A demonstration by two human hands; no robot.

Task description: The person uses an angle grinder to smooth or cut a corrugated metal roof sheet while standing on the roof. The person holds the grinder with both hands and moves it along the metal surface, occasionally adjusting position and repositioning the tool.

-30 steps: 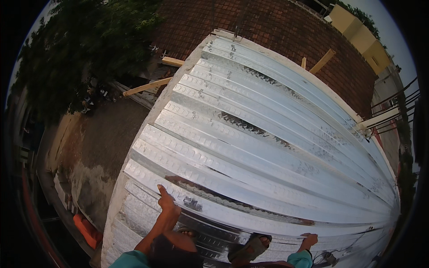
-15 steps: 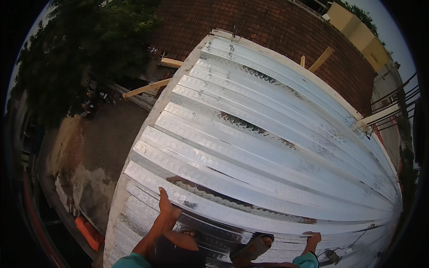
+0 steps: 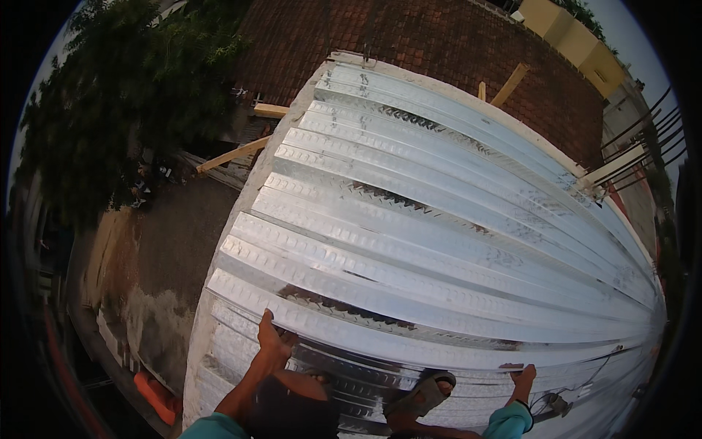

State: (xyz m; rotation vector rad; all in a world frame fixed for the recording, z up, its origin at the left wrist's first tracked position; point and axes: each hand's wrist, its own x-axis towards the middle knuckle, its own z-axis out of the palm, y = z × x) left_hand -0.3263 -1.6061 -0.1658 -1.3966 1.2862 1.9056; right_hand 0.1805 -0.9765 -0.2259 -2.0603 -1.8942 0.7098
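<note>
Ribbed, shiny metal decking sheets (image 3: 409,245) cover the concrete slab top. My left hand (image 3: 273,347) grips the near lip of the closest decking sheet (image 3: 344,322), thumb on top and fingers tucked beneath. Farther right along this same edge, my right hand (image 3: 523,379) is closed on the lip, its fingers partly hidden. Below the edge lies more decking, darkly shaded between my hands. A sandaled foot (image 3: 428,394) stands there, and my other foot shows only in part beside my left knee.
A cable with a small dark fitting (image 3: 559,404) lies right of my right hand. The concrete rim (image 3: 241,194) drops off to the left, toward a yard with an orange object (image 3: 156,397). Timber pieces (image 3: 510,84) and steel rods (image 3: 651,143) stick out beyond the far edges.
The view has shifted slightly. My right hand has moved a little up and right in the picture, still on the sheet's edge. My left hand keeps its hold.
</note>
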